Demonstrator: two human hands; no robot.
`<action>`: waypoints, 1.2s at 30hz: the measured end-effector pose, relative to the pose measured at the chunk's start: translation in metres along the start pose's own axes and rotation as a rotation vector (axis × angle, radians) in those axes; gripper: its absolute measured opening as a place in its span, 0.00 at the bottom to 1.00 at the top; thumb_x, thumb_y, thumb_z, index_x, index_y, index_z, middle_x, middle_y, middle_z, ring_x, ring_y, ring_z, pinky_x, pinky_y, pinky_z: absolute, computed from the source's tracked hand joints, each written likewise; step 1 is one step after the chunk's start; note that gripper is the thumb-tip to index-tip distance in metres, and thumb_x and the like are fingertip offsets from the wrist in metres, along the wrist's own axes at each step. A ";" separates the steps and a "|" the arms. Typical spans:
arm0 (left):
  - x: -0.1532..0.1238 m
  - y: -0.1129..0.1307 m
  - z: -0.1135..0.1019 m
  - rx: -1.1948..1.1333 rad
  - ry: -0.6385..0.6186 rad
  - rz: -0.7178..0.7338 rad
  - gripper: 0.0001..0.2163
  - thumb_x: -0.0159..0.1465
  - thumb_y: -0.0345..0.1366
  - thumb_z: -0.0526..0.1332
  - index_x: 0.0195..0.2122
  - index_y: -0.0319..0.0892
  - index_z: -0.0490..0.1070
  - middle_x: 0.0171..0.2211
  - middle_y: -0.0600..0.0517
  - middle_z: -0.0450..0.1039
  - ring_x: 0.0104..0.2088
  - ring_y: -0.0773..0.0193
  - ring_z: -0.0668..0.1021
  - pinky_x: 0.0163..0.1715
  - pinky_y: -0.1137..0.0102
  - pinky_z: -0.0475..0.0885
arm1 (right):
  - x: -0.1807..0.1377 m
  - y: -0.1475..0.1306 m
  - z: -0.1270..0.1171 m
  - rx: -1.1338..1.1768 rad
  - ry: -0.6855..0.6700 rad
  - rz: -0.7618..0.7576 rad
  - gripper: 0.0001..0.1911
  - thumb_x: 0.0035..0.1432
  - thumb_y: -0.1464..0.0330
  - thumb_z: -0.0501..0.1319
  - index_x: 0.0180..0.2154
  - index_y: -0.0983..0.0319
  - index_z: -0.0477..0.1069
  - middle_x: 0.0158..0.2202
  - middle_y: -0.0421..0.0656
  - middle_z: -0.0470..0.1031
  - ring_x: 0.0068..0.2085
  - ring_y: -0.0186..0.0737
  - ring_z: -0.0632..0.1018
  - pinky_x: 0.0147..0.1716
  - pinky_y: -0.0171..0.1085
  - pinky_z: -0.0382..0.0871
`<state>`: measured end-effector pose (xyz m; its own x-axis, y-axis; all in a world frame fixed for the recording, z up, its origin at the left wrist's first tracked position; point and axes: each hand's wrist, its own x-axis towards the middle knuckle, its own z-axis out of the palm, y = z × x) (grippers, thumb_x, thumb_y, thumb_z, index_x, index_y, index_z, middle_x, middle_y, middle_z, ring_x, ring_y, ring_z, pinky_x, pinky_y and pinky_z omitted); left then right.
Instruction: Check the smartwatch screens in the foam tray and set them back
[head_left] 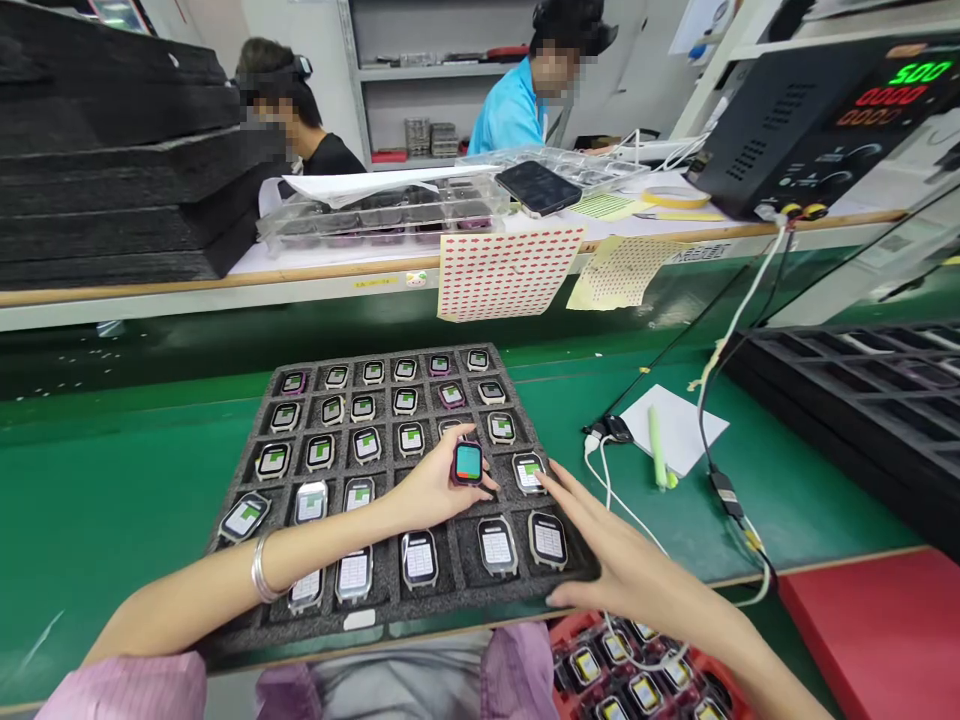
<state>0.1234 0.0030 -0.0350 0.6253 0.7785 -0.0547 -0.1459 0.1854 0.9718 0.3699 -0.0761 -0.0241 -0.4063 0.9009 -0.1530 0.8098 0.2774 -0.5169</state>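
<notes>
Several smartwatch bodies without straps sit in the pockets of a dark grey foam tray (382, 602), most with lit screens. My left hand (442, 475) reaches across the tray and grips one smartwatch (469, 462) between thumb and fingers. Its screen glows teal with a red band below, and its case looks purple. At the tray's right edge, my right hand (600, 530) has its fingers spread and holds nothing. One fingertip rests at or just over a white-screened watch (529, 473) in its pocket; I cannot tell if it touches. A label (359, 619) is on the tray's front edge.
A green pen (657, 445) lies on white paper (694, 430), near cables (726, 492). More dark trays (847, 400) stand right. A red tray (570, 625) of watches is below the bench edge. Behind are stacked foam (112, 190), a phone (538, 187), a power supply (810, 130) and two people.
</notes>
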 end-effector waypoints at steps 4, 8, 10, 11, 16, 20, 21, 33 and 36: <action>-0.002 -0.003 -0.007 0.331 0.035 0.051 0.26 0.55 0.28 0.63 0.53 0.43 0.56 0.39 0.50 0.68 0.39 0.58 0.77 0.45 0.58 0.71 | -0.013 -0.014 0.021 -0.012 0.062 0.044 0.58 0.49 0.75 0.66 0.66 0.51 0.25 0.69 0.46 0.24 0.66 0.54 0.49 0.59 0.45 0.59; -0.001 -0.007 -0.017 0.441 0.106 0.068 0.22 0.52 0.27 0.63 0.48 0.42 0.62 0.40 0.49 0.67 0.41 0.57 0.74 0.47 0.58 0.68 | -0.012 -0.018 0.039 0.078 0.159 0.074 0.57 0.50 0.76 0.64 0.66 0.51 0.26 0.69 0.46 0.28 0.67 0.51 0.48 0.61 0.45 0.54; 0.000 -0.008 -0.021 0.268 0.068 0.009 0.25 0.51 0.27 0.64 0.50 0.42 0.59 0.39 0.50 0.67 0.38 0.60 0.76 0.43 0.61 0.71 | -0.009 -0.020 0.046 0.116 0.194 0.079 0.56 0.50 0.76 0.65 0.66 0.50 0.27 0.69 0.46 0.30 0.67 0.50 0.47 0.61 0.47 0.53; 0.001 -0.007 -0.023 0.185 0.050 -0.015 0.27 0.50 0.27 0.64 0.50 0.43 0.57 0.40 0.50 0.67 0.36 0.61 0.76 0.42 0.62 0.71 | -0.007 -0.021 0.049 0.132 0.208 0.078 0.56 0.50 0.76 0.65 0.66 0.50 0.27 0.69 0.46 0.30 0.67 0.50 0.47 0.62 0.48 0.53; -0.001 -0.003 -0.034 0.109 0.130 -0.009 0.24 0.53 0.32 0.65 0.49 0.42 0.58 0.40 0.50 0.69 0.37 0.63 0.76 0.41 0.66 0.71 | 0.018 -0.023 0.057 0.187 0.261 0.018 0.58 0.49 0.74 0.67 0.66 0.50 0.26 0.69 0.47 0.32 0.67 0.51 0.44 0.62 0.52 0.51; 0.001 -0.006 -0.044 0.164 0.178 0.018 0.20 0.56 0.36 0.62 0.48 0.41 0.59 0.37 0.50 0.69 0.31 0.63 0.77 0.30 0.68 0.72 | 0.044 -0.024 0.060 0.202 0.294 -0.028 0.58 0.50 0.71 0.68 0.66 0.50 0.26 0.69 0.49 0.35 0.67 0.53 0.45 0.62 0.54 0.50; 0.001 -0.007 -0.046 0.170 0.185 0.028 0.20 0.56 0.36 0.62 0.48 0.41 0.59 0.37 0.50 0.69 0.31 0.64 0.77 0.31 0.68 0.72 | 0.048 -0.024 0.061 0.199 0.299 -0.039 0.58 0.50 0.70 0.68 0.66 0.51 0.26 0.69 0.49 0.35 0.67 0.53 0.45 0.62 0.54 0.50; 0.011 -0.009 -0.065 0.339 0.208 0.128 0.23 0.50 0.28 0.65 0.48 0.40 0.62 0.36 0.53 0.67 0.35 0.64 0.73 0.40 0.67 0.69 | 0.080 -0.008 -0.008 0.124 0.175 -0.145 0.25 0.65 0.61 0.53 0.62 0.55 0.54 0.51 0.48 0.64 0.49 0.47 0.73 0.51 0.47 0.68; 0.014 -0.013 -0.065 0.338 0.203 0.127 0.21 0.52 0.29 0.64 0.48 0.40 0.61 0.37 0.52 0.68 0.36 0.63 0.74 0.41 0.66 0.70 | 0.101 -0.002 -0.020 0.057 0.102 -0.173 0.24 0.62 0.61 0.57 0.59 0.58 0.62 0.42 0.46 0.64 0.40 0.45 0.74 0.44 0.45 0.70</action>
<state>0.0842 0.0503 -0.0632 0.4499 0.8911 0.0588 0.0690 -0.1003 0.9926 0.3356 0.0207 -0.0212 -0.4903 0.8712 0.0266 0.7052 0.4144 -0.5753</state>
